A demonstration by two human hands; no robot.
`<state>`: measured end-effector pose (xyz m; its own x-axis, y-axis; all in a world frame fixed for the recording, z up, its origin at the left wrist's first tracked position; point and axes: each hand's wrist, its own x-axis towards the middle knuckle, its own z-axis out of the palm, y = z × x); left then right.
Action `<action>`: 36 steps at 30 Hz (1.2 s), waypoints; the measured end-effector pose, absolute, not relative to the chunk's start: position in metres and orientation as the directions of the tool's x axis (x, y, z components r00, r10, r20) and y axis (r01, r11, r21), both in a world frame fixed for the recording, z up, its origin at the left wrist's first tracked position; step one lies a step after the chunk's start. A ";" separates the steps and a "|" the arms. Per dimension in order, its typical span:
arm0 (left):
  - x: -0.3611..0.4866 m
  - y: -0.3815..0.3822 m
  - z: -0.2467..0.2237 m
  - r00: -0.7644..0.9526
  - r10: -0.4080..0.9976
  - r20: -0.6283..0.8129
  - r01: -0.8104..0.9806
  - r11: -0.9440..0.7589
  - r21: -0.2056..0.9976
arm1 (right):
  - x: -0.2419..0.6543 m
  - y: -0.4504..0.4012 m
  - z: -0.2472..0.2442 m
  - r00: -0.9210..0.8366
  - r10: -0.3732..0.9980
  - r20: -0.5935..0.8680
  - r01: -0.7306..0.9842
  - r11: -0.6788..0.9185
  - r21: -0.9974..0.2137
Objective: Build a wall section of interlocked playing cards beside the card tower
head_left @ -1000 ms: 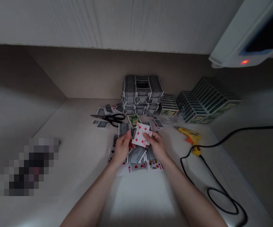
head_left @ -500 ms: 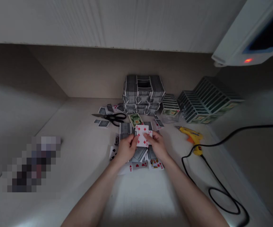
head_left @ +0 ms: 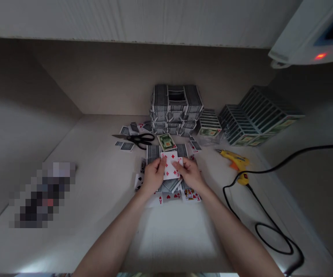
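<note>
My left hand (head_left: 154, 175) pinches the left edge of a six of diamonds playing card (head_left: 170, 165), its face toward me. At the card's right side my right hand (head_left: 192, 174) grips it with the thumb on its face, and a five card (head_left: 180, 160) peeks out behind it. Under both hands lies a patterned-back card arrangement (head_left: 154, 151), with face cards such as a king of hearts (head_left: 192, 195) and an ace of hearts (head_left: 158, 199) along its near side. Just beyond rests a green playing-card box (head_left: 167, 142).
Black scissors (head_left: 140, 139) lie among cut card pieces (head_left: 127, 146) to the left. Behind stand a built card box (head_left: 175, 105) and stacked card packs (head_left: 247, 125). A yellow glue gun (head_left: 235, 161) with a looping black cord (head_left: 273, 231) is on the right. A blurred object (head_left: 44, 198) sits left.
The six of diamonds has shifted slightly left and turned a little in my hands. More of its width shows. The camera view has tilted down slightly.
</note>
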<state>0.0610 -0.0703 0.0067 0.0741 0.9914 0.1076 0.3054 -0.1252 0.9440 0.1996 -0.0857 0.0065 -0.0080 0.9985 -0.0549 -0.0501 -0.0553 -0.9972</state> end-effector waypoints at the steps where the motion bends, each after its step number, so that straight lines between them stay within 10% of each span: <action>1: 0.061 -0.070 0.006 0.064 0.992 0.107 0.315 -0.122 0.941 | 0.200 -0.086 0.005 -0.014 0.999 -0.051 -0.035 -0.052 -0.998; 36: 0.061 -0.069 0.006 0.019 0.996 0.089 0.238 -0.091 0.967 | 0.198 -0.087 0.002 0.025 0.999 -0.045 -0.041 -0.044 -0.998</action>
<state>0.0611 -0.0691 0.0064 0.0186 0.9958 0.0894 0.2383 -0.0913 0.9669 0.1975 -0.0869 0.0023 0.0246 0.9987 -0.0452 -0.0410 -0.0441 -0.9982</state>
